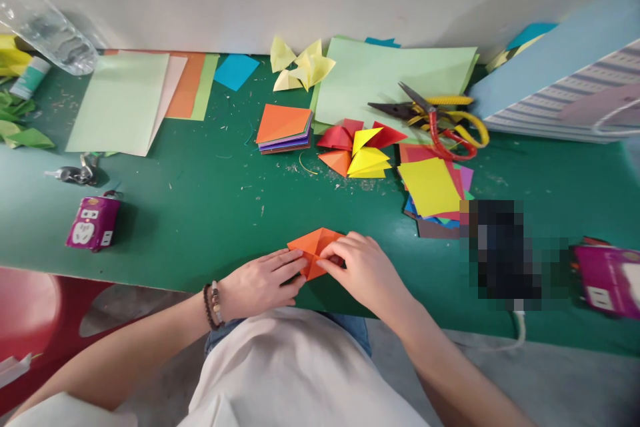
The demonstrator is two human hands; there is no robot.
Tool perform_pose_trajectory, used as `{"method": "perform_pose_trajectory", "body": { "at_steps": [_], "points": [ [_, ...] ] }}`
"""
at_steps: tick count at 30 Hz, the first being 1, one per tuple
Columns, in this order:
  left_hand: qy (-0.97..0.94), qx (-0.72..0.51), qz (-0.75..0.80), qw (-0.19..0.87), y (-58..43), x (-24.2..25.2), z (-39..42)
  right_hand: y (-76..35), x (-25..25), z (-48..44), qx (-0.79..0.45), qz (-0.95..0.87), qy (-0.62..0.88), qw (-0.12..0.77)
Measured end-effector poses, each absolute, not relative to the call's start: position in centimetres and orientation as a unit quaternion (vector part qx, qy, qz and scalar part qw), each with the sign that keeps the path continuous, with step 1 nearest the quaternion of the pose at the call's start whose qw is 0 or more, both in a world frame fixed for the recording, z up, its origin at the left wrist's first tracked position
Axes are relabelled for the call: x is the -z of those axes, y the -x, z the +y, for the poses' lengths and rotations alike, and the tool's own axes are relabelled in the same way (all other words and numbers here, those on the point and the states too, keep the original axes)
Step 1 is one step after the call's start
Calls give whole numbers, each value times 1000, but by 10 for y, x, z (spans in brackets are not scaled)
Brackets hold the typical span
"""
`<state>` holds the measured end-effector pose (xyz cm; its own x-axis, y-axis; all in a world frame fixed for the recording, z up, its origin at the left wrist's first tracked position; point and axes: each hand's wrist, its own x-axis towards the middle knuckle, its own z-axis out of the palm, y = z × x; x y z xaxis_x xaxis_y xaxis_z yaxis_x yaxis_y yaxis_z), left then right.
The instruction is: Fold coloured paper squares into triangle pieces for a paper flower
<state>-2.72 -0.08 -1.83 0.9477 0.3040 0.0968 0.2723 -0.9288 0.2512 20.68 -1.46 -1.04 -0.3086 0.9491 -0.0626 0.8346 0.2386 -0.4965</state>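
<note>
— checking the orange folded paper [313,250]: where is it placed?

— it is held just above the near edge of the green tabletop [200,227], straight in front of the torso and between the two hands. a stack of paper squares [284,128] and a cluster of folded red and yellow paper pieces [355,150] are seen well beyond it.

— how is its long axis laid?

— it is judged to run roughly side to side, slightly tilted, with one point aimed toward the left hand [260,283] and the opposite end toward the right hand [363,273]. part of the outline is hidden by fingers, so this cannot be called certain.

— which hand is nearer?

— it is touched by both, but more of it is covered by the right hand, whose fingers [340,250] are curled down and pressed onto its right end. the left fingers [287,265] are kept close together and nearly straight, with the tips laid against its left part.

— is a pinch being made by either hand?

— that cannot be told, since the undersides are hidden from view.
</note>
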Motion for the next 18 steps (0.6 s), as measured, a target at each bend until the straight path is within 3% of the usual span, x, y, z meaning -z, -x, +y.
{"method": "perform_pose_trajectory", "body": {
  "at_steps": [18],
  "points": [
    [-965,-78,180,177,27,21,-4,-201,9,-11,-194,-781,586,96]
  ]
}}
